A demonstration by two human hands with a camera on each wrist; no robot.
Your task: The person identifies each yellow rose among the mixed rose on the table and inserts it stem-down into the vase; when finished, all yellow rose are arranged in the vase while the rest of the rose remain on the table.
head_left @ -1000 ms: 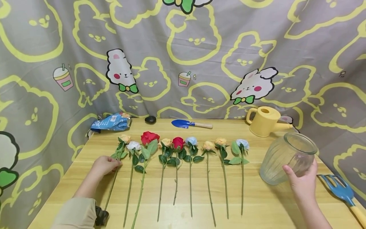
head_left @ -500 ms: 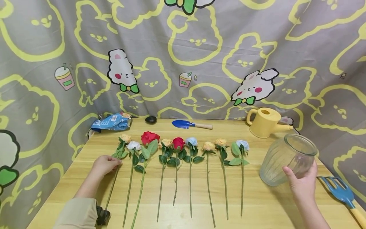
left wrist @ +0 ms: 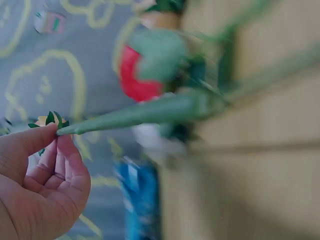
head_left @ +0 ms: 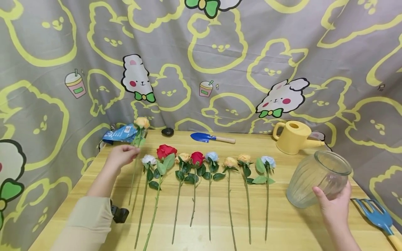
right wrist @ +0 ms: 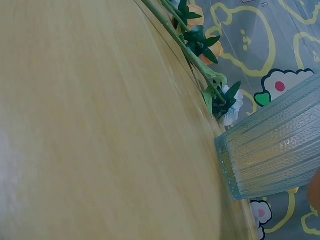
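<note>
Between thumb and fingertips my left hand (head_left: 121, 156) pinches the stem of a peach-yellow artificial rose (head_left: 142, 122), which stands nearly upright with its bloom on top. The left wrist view has the green stem (left wrist: 145, 116) running out from the pinch, large and blurred. My right hand (head_left: 336, 206) grips a clear ribbed glass vase (head_left: 303, 183) by its side, thumb toward me; it slants to the right in the head view. In the right wrist view the vase (right wrist: 275, 145) has its base close over the tabletop. The right hand's far fingers are hidden behind the glass.
Several more roses lie in a row, among them a white one (head_left: 149, 159), a large red one (head_left: 166, 151) and a blue one (head_left: 268, 161). Behind them are a blue bag (head_left: 120, 134), a black object (head_left: 168, 132), a trowel (head_left: 213, 138) and a yellow watering can (head_left: 290, 137). A hand fork (head_left: 377, 214) lies right.
My left hand has lifted the peach-yellow rose off the table, raising it up and slightly right. The right hand and vase have stayed nearly in place; the head view has shifted slightly.
</note>
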